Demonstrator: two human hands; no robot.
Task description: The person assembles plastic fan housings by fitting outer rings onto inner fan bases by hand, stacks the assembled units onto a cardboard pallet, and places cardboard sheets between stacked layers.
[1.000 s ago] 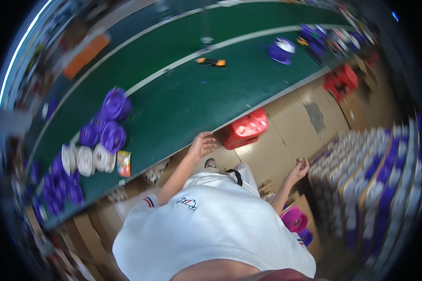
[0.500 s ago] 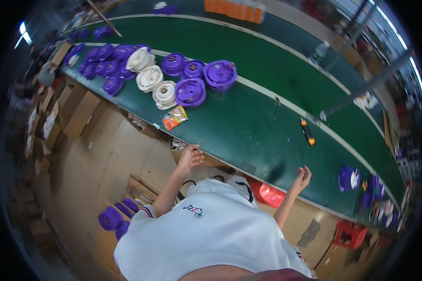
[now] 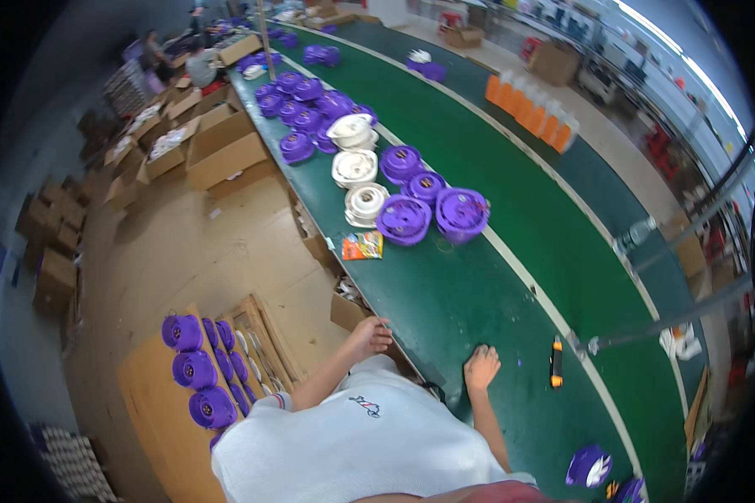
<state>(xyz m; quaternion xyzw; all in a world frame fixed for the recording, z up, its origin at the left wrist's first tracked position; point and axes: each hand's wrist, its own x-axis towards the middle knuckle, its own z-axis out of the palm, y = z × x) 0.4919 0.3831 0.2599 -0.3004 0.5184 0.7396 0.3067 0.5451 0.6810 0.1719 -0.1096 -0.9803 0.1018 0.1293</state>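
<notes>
My left hand (image 3: 369, 337) hovers at the near edge of the green-topped workbench (image 3: 445, 310), its fingers loosely apart and nothing in them. On the bench top rests my right hand (image 3: 481, 367), empty, fingers loosely spread. Ahead of the left hand lies an orange-and-yellow packet (image 3: 362, 246). Behind the packet stand round purple plastic housings, the nearest a purple housing (image 3: 403, 220) beside a larger purple housing (image 3: 462, 215). White housings, among them a round white housing (image 3: 366, 204), sit left of these. A small orange-and-black tool (image 3: 557, 364) lies right of my right hand.
A green conveyor belt (image 3: 512, 226) runs beyond the bench, with a metal pole (image 3: 671, 318) across it at right. Orange-filled bottles (image 3: 533, 113) stand on the far side. Cardboard boxes (image 3: 224, 151) line the left floor. Purple housings (image 3: 213, 407) stand on a board at lower left.
My view has turned to the left, bringing more floor and boxes into sight. My right hand has come down onto the bench top, closer to my left hand. Both hands remain empty.
</notes>
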